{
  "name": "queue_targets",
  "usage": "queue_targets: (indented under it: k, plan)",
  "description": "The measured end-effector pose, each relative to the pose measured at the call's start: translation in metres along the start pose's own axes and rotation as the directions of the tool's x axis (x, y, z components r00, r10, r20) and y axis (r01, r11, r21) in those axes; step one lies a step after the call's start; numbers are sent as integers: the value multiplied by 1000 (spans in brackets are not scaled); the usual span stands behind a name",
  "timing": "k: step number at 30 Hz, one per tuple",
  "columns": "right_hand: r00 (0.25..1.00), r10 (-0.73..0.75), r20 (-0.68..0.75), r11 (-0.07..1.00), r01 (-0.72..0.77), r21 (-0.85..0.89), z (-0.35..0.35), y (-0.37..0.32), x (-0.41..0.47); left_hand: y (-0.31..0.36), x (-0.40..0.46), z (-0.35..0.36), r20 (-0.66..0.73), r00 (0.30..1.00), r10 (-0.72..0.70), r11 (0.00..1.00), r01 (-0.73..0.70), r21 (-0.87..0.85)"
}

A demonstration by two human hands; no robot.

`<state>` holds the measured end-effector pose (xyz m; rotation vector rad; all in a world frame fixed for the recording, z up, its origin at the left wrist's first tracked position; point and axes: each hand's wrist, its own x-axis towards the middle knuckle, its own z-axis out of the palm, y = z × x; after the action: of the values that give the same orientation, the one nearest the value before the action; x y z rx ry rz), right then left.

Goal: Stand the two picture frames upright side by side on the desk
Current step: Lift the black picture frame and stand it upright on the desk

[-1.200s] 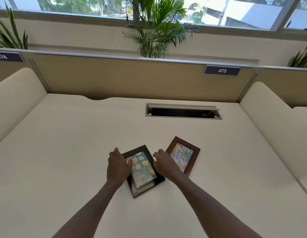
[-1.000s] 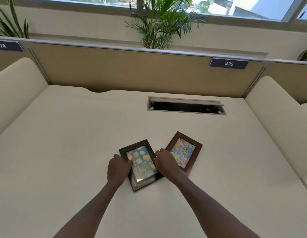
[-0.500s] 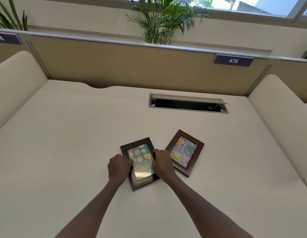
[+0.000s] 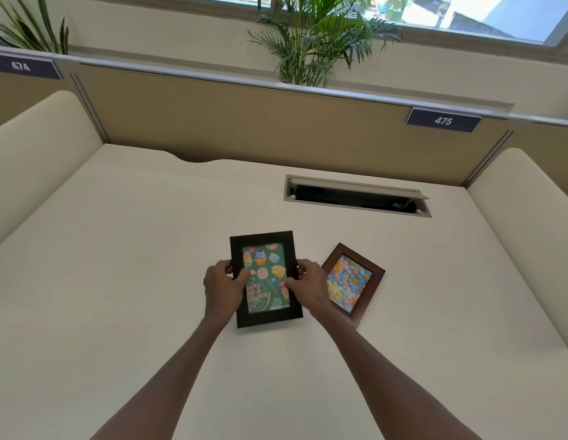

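Between your left hand [image 4: 221, 284] and right hand [image 4: 308, 285], both clamped on its side edges, the black-framed birthday picture [image 4: 266, 279] looks light, rigid, glass-fronted; grip those edges.

Black frame [image 4: 265, 281], centre of picture: dark green card with pastel cupcakes, lollipop, pink hearts, pink script lettering. Brown frame [image 4: 353, 285], right of centre: reddish-brown wood, picture of blue, yellow, pink and orange flowers. Worktop [image 4: 117, 265]: plain cream. Side dividers [image 4: 38, 147]: same cream. Back partition [image 4: 244, 125], upper middle: tan, grey metal top rail. Number plates [image 4: 443, 121]: navy with white digits, 474 upper left, 475 upper right. Cable slot [image 4: 355, 198]: grey rim, black inside. Palm plant [image 4: 311, 36], top: green.
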<state>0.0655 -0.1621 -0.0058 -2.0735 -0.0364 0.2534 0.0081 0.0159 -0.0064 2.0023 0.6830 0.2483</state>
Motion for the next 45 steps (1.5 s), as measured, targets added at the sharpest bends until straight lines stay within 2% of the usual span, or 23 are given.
queue_targets:
  k: [3, 7, 11, 14, 18, 27, 37, 41, 45]
  plan:
    - [996, 75, 54, 975, -84, 208, -7, -7, 4, 5, 5, -4, -8, 1000, -14, 992, 13, -124]
    - [970, 107, 219, 867, -199, 456, -18, -14, 9, 12, 11, -11, 194, 975, -110, 859, 191, -475]
    - [939, 92, 330, 765, -279, 580, -23, -15, 14, 13, 18, -16, 307, 950, -54, 794, 227, -564]
    - [926, 89, 366, 747, -305, 590, -25, -17, 17, 18, 22, -20, 380, 925, -33, 782, 260, -567]
    - [916, 94, 390, 779, -312, 544, -24, -19, 23, 24, 27, -25, 463, 886, -35, 797, 304, -521]
    - [907, 122, 402, 858, -300, 416, -15, -19, 38, 31, 36, -32, 477, 878, -32, 885, 247, -395]
    - [888, 78, 453, 900, -259, 351, -5, -37, 60, 22, 51, -45, 498, 867, -7, 898, 225, -378]
    - [868, 46, 495, 875, -275, 399, 2, -45, 71, 14, 62, -50, 492, 870, 3, 905, 207, -371]
    - [864, 106, 492, 830, -350, 435, 11, -45, 84, 10, 73, -52, 497, 868, 15, 914, 190, -359]
